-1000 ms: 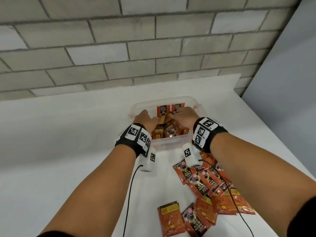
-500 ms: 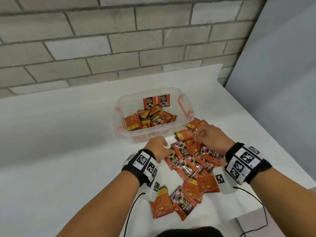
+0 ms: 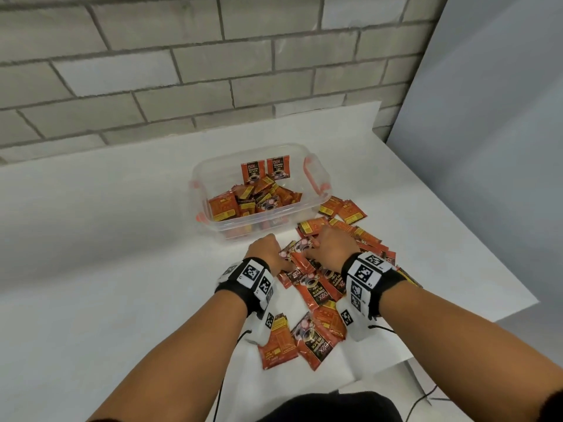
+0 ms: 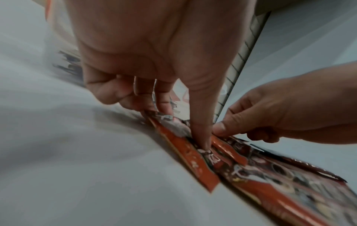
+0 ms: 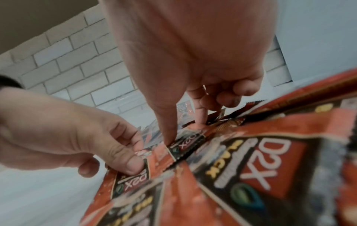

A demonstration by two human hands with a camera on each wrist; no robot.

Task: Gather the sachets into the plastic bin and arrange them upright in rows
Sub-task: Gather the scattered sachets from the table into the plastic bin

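A clear plastic bin [image 3: 213,169] stands on the white table with a loose heap of orange sachets [image 3: 259,201] inside and two sachets upright [image 3: 265,172] against its far wall. Several more sachets [image 3: 318,292] lie scattered on the table in front of and to the right of the bin. My left hand [image 3: 268,254] pinches the edge of a sachet [image 4: 185,152] at the pile's left side between thumb and curled fingers [image 4: 160,105]. My right hand [image 3: 332,248] sits close beside it, thumb and index pinching another sachet [image 5: 185,142].
A grey brick wall [image 3: 182,71] runs behind the table and a pale panel [image 3: 487,147] closes the right side. The table's right edge [image 3: 518,303] lies near the pile. Thin black cables [image 3: 426,394] hang from the wrist units.
Both hands left the bin and came back to the loose pile in front of it. Since half a second ago they have drawn together and taken hold of sachets.
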